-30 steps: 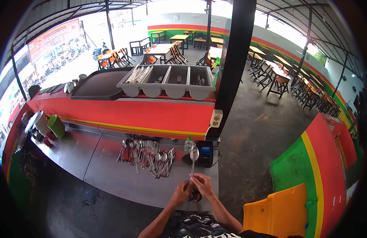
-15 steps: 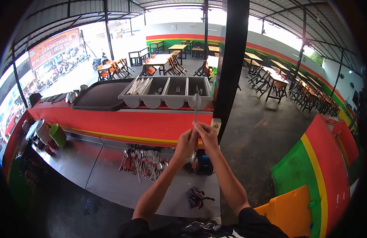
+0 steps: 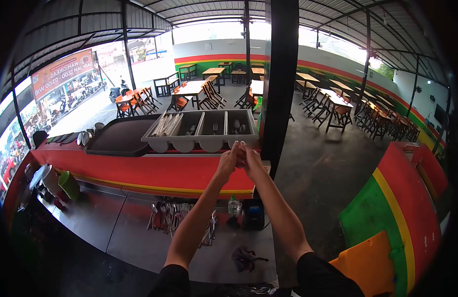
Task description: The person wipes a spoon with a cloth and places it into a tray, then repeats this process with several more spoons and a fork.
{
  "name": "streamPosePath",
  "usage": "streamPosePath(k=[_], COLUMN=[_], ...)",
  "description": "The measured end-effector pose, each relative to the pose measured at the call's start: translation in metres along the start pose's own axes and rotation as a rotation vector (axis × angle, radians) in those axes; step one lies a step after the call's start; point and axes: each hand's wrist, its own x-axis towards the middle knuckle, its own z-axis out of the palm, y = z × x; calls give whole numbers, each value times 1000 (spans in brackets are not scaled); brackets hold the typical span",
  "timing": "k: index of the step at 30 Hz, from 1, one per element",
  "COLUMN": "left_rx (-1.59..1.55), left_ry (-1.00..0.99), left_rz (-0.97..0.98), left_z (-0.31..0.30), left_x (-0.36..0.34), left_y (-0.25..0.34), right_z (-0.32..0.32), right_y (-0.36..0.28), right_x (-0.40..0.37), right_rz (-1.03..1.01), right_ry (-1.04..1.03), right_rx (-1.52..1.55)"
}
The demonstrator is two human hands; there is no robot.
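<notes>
My left hand (image 3: 229, 161) and my right hand (image 3: 250, 158) meet just in front of the right end of a grey cutlery tray (image 3: 179, 140). Their fingers are closed and close together; anything between them is hidden. The tray has four compartments: wrapped utensils (image 3: 167, 124) at the left, a few spoons in the second, a fork (image 3: 215, 127) in the third, and spoons (image 3: 237, 126) in the rightmost. Below, on the grey worktop (image 3: 135, 213), lies a pile of spoons and forks (image 3: 172, 215), partly covered by my left forearm.
Dark trays (image 3: 121, 134) sit left of the cutlery tray on the red counter (image 3: 140, 168). A black post (image 3: 281, 89) rises at its right. The worktop bears a bottle (image 3: 233, 205), a dark box (image 3: 253, 214), a cloth (image 3: 246, 259) and a green container (image 3: 68, 184).
The spoon that stood upright from my hands no longer shows there. Both hands are higher in view, nearer the cutlery tray, which sits lower in view as the camera has shifted.
</notes>
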Motion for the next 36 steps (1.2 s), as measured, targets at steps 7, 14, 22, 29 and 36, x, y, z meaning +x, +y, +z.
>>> streamPosePath(k=[7,14,22,29,36], left_rx=[-61,-106,248,901,1164], left_ry=[22,216,514,609,543], left_rz=[30,-476,-541,-282,-423], left_z=[8,5,-33,-45,-67], left_x=[-44,-228,-306,-198,-173], left_y=[-117,-370,-384,-355,-387], right_z=[-45,-187,-227,-192,-187], right_y=[92,307,295,305,313], right_x=[-51,-201,-293,-271,-283], right_rz=[79,215,54,8,-69], right_ry=[75,70,-280,-443,-402], right_rx=[-73,-518,-988,-1154,-1124])
